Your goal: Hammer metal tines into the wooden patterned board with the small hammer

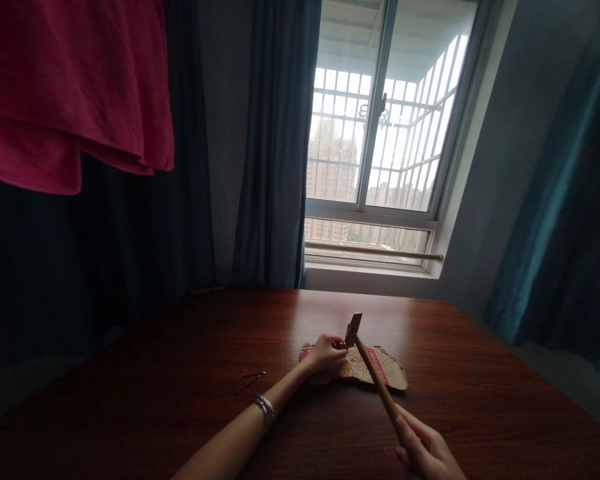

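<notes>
My right hand (427, 451) grips the end of a wooden-handled hammer (375, 377), whose metal head is raised just beside my left hand. My left hand (325, 351) rests on a tan perforated board with a pink patch (380, 367) lying on the dark wooden table (180, 373). Its fingers are pinched together near the hammer head, on something too small to make out. A silver bracelet (265, 408) sits on my left wrist.
Two thin nails or pins (251, 380) lie on the table left of the board. Behind the table is a window (380, 133) with blue curtains on both sides. A red cloth (70, 87) hangs at the upper left.
</notes>
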Demonstrator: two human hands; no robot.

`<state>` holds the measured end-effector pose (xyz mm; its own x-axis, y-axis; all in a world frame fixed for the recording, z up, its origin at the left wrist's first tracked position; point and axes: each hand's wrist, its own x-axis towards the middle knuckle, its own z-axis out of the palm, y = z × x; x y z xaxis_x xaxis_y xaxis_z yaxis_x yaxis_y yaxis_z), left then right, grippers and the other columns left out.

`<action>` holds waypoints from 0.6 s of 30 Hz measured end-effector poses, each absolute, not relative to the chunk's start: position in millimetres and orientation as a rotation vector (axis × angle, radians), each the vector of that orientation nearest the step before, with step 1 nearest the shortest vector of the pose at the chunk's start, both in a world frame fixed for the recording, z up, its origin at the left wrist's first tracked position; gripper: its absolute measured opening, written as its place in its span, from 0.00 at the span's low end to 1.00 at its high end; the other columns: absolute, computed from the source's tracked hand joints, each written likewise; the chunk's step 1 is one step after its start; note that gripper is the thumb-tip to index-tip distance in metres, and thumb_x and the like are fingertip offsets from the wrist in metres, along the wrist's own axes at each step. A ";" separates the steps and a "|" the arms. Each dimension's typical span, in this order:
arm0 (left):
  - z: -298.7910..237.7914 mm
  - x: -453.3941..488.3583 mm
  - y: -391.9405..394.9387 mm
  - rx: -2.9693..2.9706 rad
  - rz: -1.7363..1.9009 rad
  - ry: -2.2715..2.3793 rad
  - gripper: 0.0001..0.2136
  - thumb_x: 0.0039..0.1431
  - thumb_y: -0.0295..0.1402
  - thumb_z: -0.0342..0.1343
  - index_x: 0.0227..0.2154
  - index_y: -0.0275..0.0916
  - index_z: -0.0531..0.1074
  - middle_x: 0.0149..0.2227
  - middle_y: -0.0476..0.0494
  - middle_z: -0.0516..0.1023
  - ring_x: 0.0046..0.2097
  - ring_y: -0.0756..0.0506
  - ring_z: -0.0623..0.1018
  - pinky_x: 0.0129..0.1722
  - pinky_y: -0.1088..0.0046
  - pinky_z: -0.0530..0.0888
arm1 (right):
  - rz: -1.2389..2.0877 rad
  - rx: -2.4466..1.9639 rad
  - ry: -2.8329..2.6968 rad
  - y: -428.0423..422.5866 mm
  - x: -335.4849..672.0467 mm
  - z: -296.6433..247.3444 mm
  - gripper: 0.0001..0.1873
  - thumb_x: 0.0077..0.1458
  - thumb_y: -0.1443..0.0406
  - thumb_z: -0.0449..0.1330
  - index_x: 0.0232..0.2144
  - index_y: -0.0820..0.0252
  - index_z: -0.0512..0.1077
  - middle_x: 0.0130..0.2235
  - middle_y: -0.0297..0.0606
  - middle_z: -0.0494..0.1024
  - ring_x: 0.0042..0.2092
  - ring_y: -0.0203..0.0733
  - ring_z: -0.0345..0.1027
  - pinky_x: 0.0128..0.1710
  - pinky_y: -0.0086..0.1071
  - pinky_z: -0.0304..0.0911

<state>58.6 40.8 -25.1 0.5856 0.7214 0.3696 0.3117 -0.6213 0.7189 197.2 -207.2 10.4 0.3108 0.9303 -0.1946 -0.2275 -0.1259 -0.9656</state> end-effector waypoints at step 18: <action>-17.5 56.2 37.7 2.155 0.832 0.806 0.09 0.45 0.33 0.56 0.28 0.33 0.76 0.30 0.45 0.77 0.34 0.48 0.74 0.35 0.78 0.67 | 1.149 -1.282 -0.789 -208.1 190.5 18.0 0.45 0.35 0.43 0.61 0.50 0.67 0.64 0.17 0.21 0.48 0.16 0.25 0.43 0.14 0.20 0.32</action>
